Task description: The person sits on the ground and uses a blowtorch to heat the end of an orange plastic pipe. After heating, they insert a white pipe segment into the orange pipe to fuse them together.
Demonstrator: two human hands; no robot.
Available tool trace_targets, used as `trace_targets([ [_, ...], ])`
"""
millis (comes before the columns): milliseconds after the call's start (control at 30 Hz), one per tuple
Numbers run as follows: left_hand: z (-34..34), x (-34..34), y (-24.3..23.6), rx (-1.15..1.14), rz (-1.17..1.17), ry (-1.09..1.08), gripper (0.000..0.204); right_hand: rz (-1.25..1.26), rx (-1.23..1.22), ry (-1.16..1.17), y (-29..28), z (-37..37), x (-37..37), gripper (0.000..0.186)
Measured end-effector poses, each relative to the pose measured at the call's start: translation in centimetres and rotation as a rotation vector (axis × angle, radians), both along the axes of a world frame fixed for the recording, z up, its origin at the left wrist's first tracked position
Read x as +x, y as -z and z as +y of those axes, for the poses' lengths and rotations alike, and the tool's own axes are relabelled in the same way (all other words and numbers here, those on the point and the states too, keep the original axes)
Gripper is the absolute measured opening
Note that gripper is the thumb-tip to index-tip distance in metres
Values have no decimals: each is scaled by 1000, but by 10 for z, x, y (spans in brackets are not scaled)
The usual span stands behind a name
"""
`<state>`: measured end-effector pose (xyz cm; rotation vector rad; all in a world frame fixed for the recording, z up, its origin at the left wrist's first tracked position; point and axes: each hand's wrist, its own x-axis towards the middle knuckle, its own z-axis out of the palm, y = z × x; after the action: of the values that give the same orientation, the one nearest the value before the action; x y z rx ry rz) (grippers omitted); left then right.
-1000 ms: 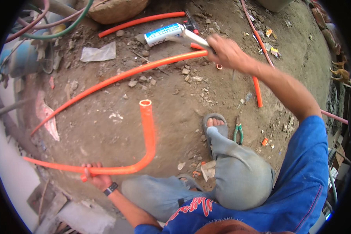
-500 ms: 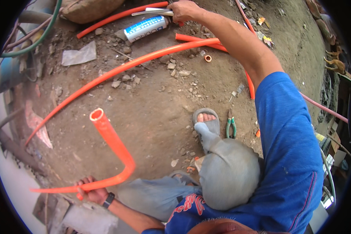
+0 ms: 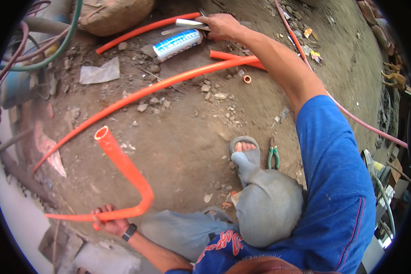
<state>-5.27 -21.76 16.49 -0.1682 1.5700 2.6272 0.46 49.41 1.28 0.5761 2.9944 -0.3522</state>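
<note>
My left hand [image 3: 110,220], with a dark watch on the wrist, is closed round an orange plastic pipe [image 3: 125,171]. The pipe is bent sharply, its open hollow end [image 3: 102,133] raised and its other end tapering off to the left. At the far side, my right hand [image 3: 220,26] is closed at the end of a slim white-handled tool [image 3: 189,23]; its exact kind is unclear. Just below this tool lies a white and blue gas canister [image 3: 178,44]. Whether the two are joined cannot be made out.
A long orange pipe [image 3: 137,95] arcs across the dirt. Shorter orange pipes [image 3: 146,32] lie beyond and beneath my right arm. A cut orange ring [image 3: 247,79] and green-handled pliers [image 3: 273,156] rest on the ground. A boulder [image 3: 116,16] and hoses [image 3: 41,67] stand far left.
The view has shifted slightly, so the ground appears lower. The bent pipe's raised end has moved left. My right hand stays beside the canister, and the white tool has tilted a little.
</note>
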Motion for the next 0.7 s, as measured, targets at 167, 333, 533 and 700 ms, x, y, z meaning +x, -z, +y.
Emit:
trace_targets([
  [167, -3, -3, 5, -9, -10, -48, 21, -79, -41, -44, -3, 11, -15, 47],
  [333, 4, 0, 4, 12, -16, -50, 20, -168, -108, -93, -12, 13, -18, 37],
  [533, 11, 0, -2, 55, -20, -9, 21, -525, -202, -100, -47, 23, -52, 29],
  [700, 27, -2, -11, 60, 21, 20, 21, -813, -354, 34, -116, 25, -73, 20],
])
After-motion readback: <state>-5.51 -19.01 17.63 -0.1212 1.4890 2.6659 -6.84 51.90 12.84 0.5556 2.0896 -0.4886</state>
